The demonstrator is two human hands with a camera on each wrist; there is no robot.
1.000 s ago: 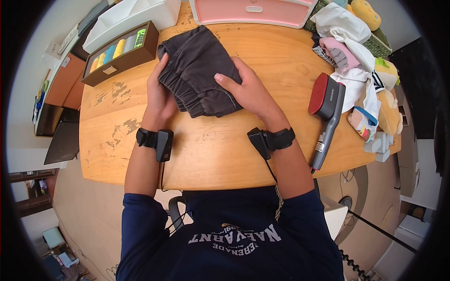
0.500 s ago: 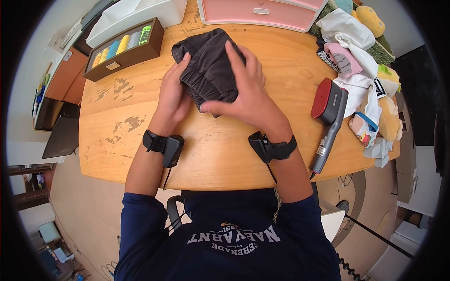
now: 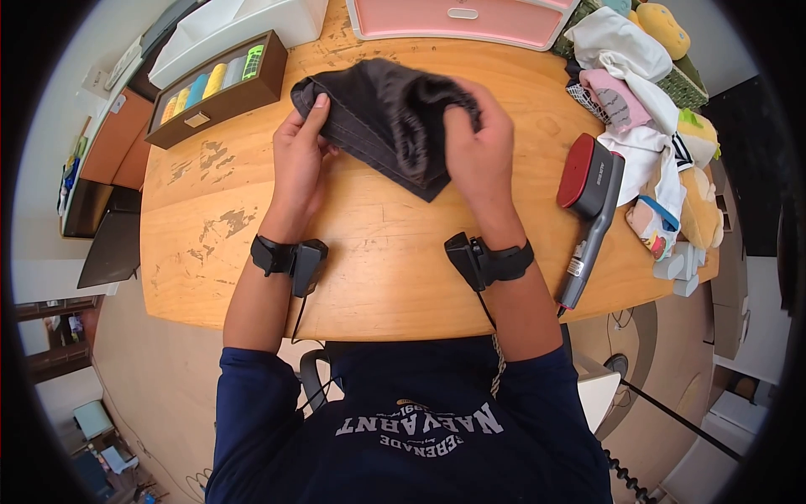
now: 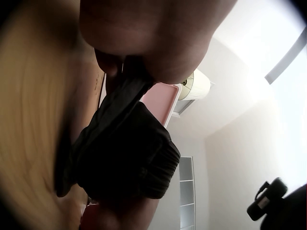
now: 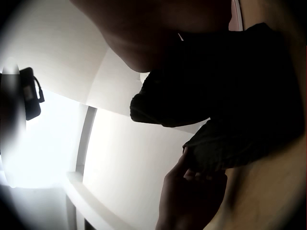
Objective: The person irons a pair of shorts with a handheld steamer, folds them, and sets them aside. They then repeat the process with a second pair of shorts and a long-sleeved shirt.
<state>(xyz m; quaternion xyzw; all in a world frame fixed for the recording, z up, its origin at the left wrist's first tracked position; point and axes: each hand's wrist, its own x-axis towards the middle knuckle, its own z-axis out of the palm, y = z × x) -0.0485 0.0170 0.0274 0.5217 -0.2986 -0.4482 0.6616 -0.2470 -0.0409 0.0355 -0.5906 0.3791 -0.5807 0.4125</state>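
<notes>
Above table (image 3: 252, 252), mid-far | dark garment (image 3: 382, 113) lifted, long axis left-right between hands | left hand (image 3: 300, 160) pinches left end, thumb on top | right hand (image 3: 480, 155) fingers curled on right end | both equally near, one per end

The right hand (image 5: 158, 28) fills the top of the frame, gripping a dark folded garment (image 5: 240, 96) that spreads across the upper right. At the bottom centre the left hand (image 5: 189, 201) holds the cloth's lower edge.
</notes>
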